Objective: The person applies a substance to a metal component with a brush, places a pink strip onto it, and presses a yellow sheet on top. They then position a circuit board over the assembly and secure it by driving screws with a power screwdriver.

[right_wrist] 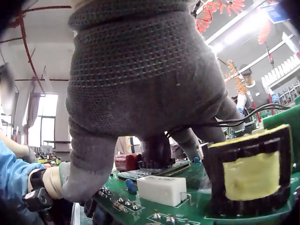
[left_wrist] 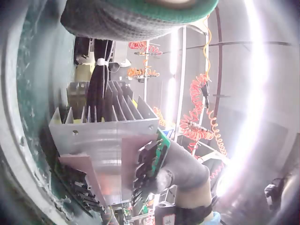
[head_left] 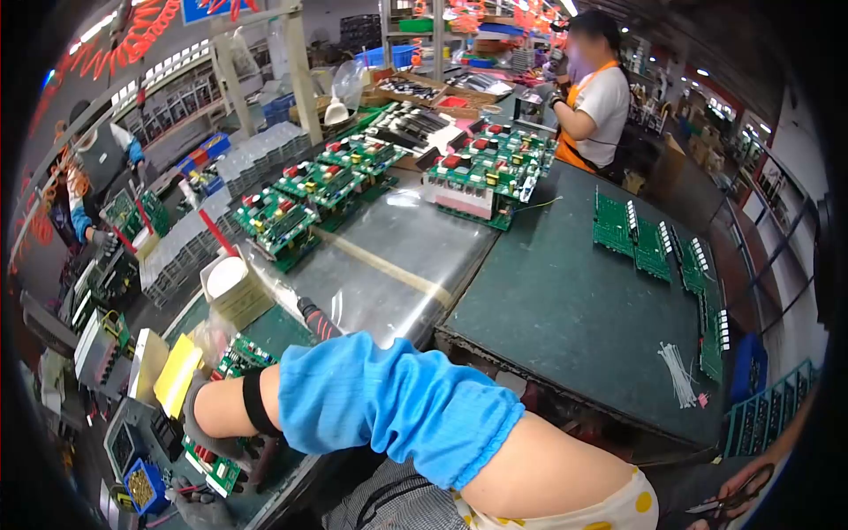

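Note:
In the head view my gloved right hand (head_left: 205, 413) reaches across to a green circuit board (head_left: 221, 477) at lower left. The right wrist view has this hand (right_wrist: 140, 79) gripping the board (right_wrist: 187, 213) from above, fingers spread down around its parts, near a white block (right_wrist: 161, 190) and a yellow-and-black transformer (right_wrist: 253, 176). My gloved left hand (head_left: 201, 511) is low beside the board; its fingers are unclear. In the left wrist view its glove (left_wrist: 136, 21) crosses the top, above a finned metal heat sink (left_wrist: 103, 136) and tied black wires (left_wrist: 99, 77). My right hand (left_wrist: 187, 166) shows behind.
Assembled boards (head_left: 486, 168) stand along the bench (head_left: 539, 283), with flat boards (head_left: 649, 247) and white cable ties (head_left: 678, 375) at right. A blue bin (head_left: 146, 488) of small parts sits at lower left. Another person (head_left: 592, 106) works beyond; a hand near scissors (head_left: 742, 495) shows at lower right.

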Demonstrator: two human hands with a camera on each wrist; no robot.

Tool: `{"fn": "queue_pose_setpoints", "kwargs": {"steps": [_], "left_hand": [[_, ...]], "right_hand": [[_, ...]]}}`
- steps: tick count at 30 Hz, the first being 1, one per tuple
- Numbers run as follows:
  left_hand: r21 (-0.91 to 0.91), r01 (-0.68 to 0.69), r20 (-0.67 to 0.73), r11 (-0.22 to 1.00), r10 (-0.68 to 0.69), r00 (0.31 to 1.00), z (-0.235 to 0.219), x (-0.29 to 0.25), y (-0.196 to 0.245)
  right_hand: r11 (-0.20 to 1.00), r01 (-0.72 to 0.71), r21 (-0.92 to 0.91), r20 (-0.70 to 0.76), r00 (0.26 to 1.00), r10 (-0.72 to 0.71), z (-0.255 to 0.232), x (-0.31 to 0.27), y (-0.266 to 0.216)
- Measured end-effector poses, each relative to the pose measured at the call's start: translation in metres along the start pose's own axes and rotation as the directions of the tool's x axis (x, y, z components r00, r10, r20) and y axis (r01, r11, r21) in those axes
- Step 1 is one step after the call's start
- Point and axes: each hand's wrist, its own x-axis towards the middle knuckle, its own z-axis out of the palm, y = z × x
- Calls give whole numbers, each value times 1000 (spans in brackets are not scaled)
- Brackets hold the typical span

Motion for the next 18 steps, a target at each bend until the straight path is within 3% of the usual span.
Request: {"fn": "queue_pose_setpoints", "kwargs": {"steps": [1,4,7,8,11,12,13,15,16,17,18], "left_hand": [[-2,82,105,997,-81,991,-7,0,1],[-270,274,133,923,-246,960,-6,-5,32],[-498,442,199,746,-398,896,-7,-14,72],[-592,508,294,626,-420,859,-24,-10,64],[-691,497,310,525,-406,860,-23,-12,62],[-470,369,195,802,-313,929,-27,-7,48],[-176,197,118,964,-179,977,-24,1,36],[-186,131,123,974,-110,986,-21,0,33],[-494,248,182,833,-180,967,10,-14,79],[-735,340,260,587,-221,940,27,-20,103],[-813,362,286,456,-229,931,21,-15,92]], "right_hand": [[1000,15,-2,-12,1000,-15,1,4,2],[997,81,-9,-48,996,-81,11,12,6],[993,99,65,67,992,-103,6,15,8],[992,107,69,76,991,-112,6,9,9],[995,64,71,126,989,-73,-4,5,5],[997,58,60,82,995,-62,-3,5,4],[998,50,49,37,998,-52,-2,5,4],[997,66,34,-125,990,-61,9,-5,3],[997,72,41,-181,981,-64,12,-11,1],[994,76,75,-191,980,-60,10,-17,1],[994,73,77,-225,973,-54,11,-17,3]]}}
